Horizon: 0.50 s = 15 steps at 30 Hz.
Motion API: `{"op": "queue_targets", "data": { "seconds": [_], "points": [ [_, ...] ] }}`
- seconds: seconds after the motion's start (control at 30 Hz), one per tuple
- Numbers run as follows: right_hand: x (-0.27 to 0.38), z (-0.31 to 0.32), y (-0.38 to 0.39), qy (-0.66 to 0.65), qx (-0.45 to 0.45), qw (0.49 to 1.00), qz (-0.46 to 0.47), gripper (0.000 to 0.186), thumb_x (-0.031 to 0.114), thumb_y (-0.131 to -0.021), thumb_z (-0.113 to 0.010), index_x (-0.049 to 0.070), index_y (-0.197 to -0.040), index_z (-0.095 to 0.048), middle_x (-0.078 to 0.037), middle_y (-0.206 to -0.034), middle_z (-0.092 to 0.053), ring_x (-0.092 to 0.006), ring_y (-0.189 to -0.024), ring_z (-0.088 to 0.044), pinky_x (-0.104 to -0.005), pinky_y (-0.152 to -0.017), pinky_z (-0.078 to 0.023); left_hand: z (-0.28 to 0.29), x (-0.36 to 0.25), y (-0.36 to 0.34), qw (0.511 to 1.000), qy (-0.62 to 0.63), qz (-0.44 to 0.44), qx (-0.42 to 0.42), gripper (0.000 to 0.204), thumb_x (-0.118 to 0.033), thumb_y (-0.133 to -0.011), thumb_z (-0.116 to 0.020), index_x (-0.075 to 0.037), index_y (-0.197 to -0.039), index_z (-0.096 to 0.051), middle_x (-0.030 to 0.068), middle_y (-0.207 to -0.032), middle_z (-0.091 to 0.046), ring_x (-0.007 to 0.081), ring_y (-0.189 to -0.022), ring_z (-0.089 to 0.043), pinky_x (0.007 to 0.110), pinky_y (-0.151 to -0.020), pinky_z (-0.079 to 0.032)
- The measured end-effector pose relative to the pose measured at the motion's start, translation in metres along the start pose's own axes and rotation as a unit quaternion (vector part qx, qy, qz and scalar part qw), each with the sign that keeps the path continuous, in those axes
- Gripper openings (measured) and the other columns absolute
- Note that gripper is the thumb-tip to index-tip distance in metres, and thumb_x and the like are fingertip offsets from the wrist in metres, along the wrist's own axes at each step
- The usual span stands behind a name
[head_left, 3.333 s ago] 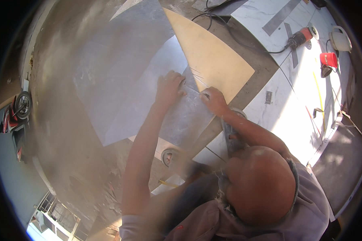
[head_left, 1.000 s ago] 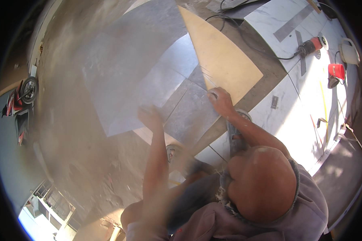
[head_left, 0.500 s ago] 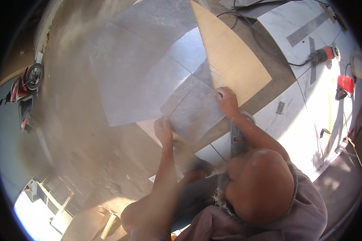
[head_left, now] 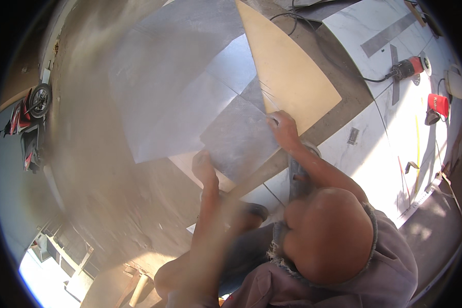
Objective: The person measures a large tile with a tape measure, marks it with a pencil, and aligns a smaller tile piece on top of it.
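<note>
In front of me, a dark grey square tile [head_left: 241,131] lies over larger pale grey tiles [head_left: 164,108]. My left hand [head_left: 204,167] is closed at its near left edge, fingertips against the rim. At its right corner, my right hand [head_left: 284,128] pinches the edge with thumb and fingers curled. A cream-coloured panel [head_left: 292,66] lies just beyond my right hand, partly under the grey tiles. A pinkish strip [head_left: 187,167] shows beneath the tiles beside my left hand. The undersides of the tile and the fingertips beneath it are hidden.
White marbled tiles [head_left: 339,141] cover the floor to the right. On them are an angle grinder [head_left: 409,68] with its black cord and a red cup-shaped object [head_left: 438,105]. A wooden-handled tool [head_left: 138,290] lies at the lower left. A motorcycle [head_left: 33,113] stands far left.
The small grey tile appears to have slid toward the far left, covering a strip and line seen earlier. Both hands stay at its edges. The whole view has shifted slightly.
</note>
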State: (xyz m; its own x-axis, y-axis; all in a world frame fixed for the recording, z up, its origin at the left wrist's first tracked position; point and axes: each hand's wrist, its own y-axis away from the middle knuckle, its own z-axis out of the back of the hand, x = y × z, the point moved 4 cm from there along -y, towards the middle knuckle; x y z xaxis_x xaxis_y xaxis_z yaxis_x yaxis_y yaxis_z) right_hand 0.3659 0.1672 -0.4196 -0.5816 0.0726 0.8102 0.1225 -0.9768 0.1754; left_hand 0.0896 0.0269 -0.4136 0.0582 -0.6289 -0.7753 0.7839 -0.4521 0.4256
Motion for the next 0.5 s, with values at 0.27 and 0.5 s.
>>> {"op": "queue_targets", "data": {
  "seconds": [0.27,0.5],
  "points": [
    [0.002,0.005,0.0,-0.037,0.039,0.998,-0.023,0.019,0.014,-0.083,-0.065,0.001,-0.097,-0.066,-0.018,-0.093,-0.065,-0.0338,-0.091,-0.061,-0.0408,-0.081,-0.047,-0.009,-0.006,0.002,0.999,0.034,0.013,0.008,0.018,-0.006,-0.083,-0.069,0.003,-0.097,-0.064,0.0075,-0.094,-0.065,0.015,-0.086,-0.059,0.027,-0.08,-0.047],
    [0.006,0.013,0.0,-0.096,0.038,0.992,-0.073,0.016,0.009,-0.081,-0.067,0.0,-0.094,-0.066,-0.018,-0.088,-0.068,-0.0323,-0.083,-0.067,-0.0371,-0.075,-0.052,-0.005,-0.001,-0.003,0.999,0.037,0.028,0.002,0.018,-0.007,-0.082,-0.071,0.004,-0.095,-0.065,0.0077,-0.089,-0.066,0.015,-0.084,-0.06,0.026,-0.079,-0.047]
  ]
}}
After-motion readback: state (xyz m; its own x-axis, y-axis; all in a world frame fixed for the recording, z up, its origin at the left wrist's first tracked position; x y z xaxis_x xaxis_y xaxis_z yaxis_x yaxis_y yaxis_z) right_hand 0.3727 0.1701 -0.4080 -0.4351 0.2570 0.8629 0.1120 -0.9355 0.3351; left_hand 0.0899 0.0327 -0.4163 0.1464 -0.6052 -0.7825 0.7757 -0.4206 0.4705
